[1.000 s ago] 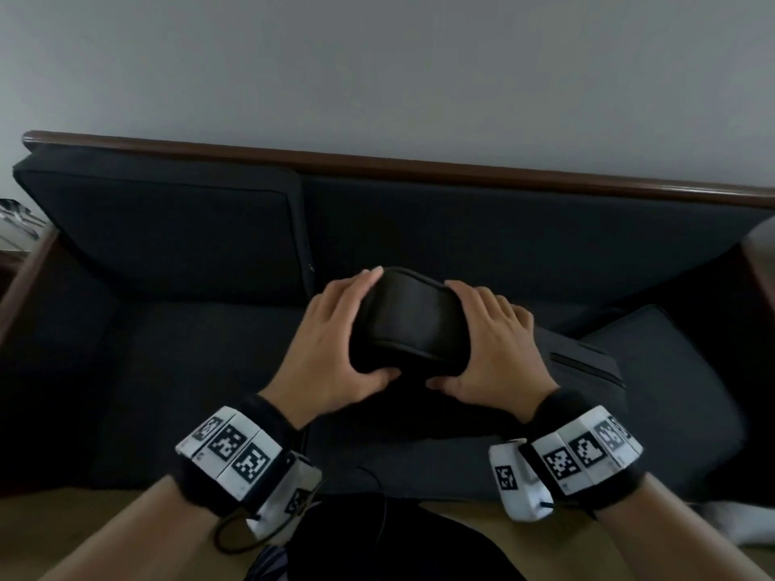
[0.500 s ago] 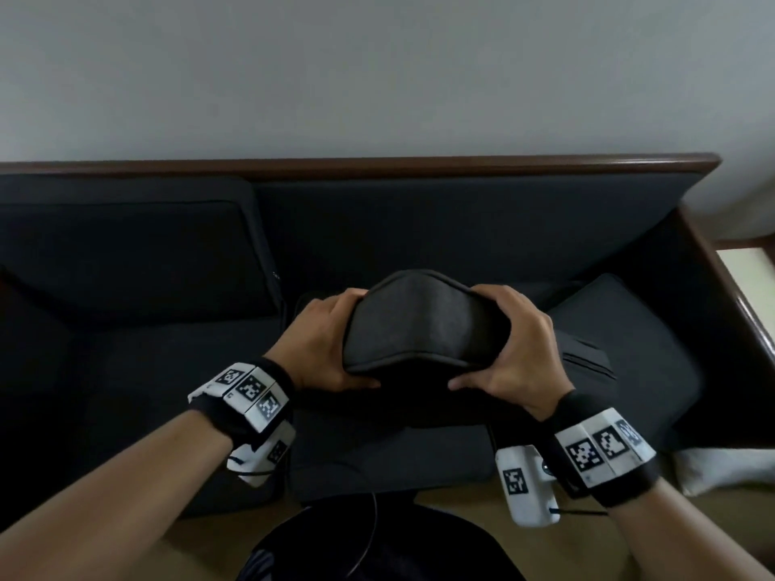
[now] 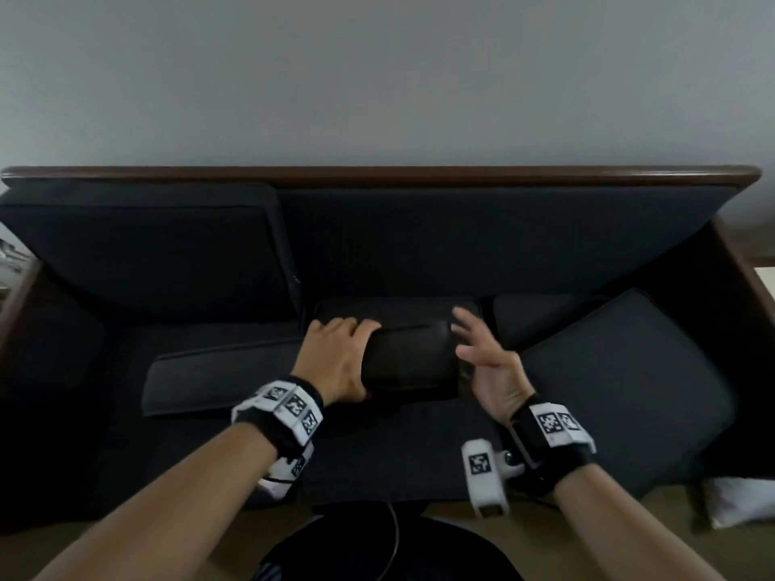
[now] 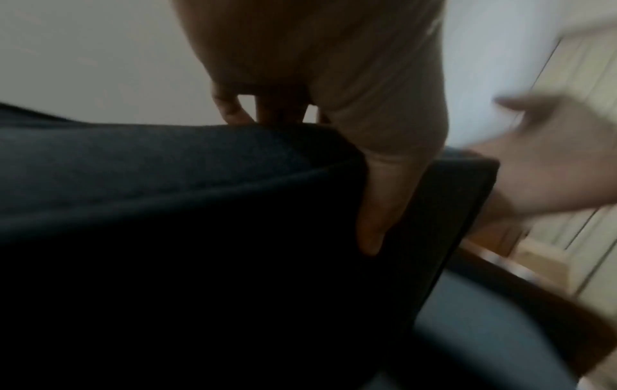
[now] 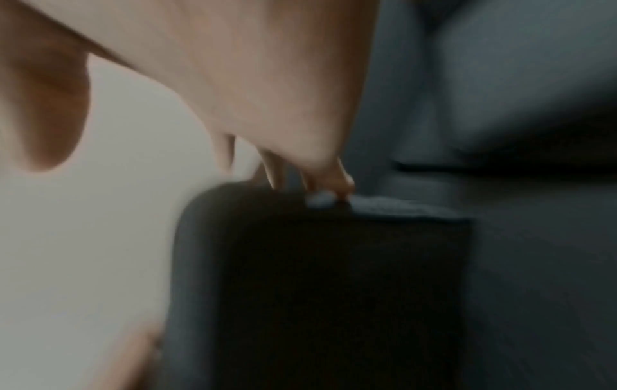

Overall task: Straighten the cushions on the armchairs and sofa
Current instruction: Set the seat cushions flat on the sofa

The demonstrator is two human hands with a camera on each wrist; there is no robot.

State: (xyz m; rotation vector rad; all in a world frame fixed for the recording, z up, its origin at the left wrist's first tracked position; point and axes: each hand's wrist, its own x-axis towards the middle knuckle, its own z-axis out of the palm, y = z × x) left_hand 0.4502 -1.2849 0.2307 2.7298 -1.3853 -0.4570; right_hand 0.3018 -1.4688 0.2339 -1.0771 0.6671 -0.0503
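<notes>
A dark cushion (image 3: 411,362) sits at the middle of the sofa seat (image 3: 377,450), just in front of the backrest. My left hand (image 3: 339,356) grips its left end, fingers over the top and thumb on the near side; the left wrist view shows that left hand (image 4: 384,137) wrapped round the cushion (image 4: 167,184). My right hand (image 3: 472,348) hovers at the cushion's right end with fingers spread and holds nothing. In the blurred right wrist view its fingertips (image 5: 333,184) reach the cushion's (image 5: 317,277) top edge.
A back cushion (image 3: 146,253) leans at the sofa's left. A flat cushion (image 3: 222,377) lies askew on the left seat, and a large seat cushion (image 3: 620,387) sits tilted at the right. A wooden rail (image 3: 377,176) tops the sofa; the wall stands behind.
Both hands held the cushion up before; now it is lower and further back on the seat. My right hand has let go and spread open, while the left keeps its grip.
</notes>
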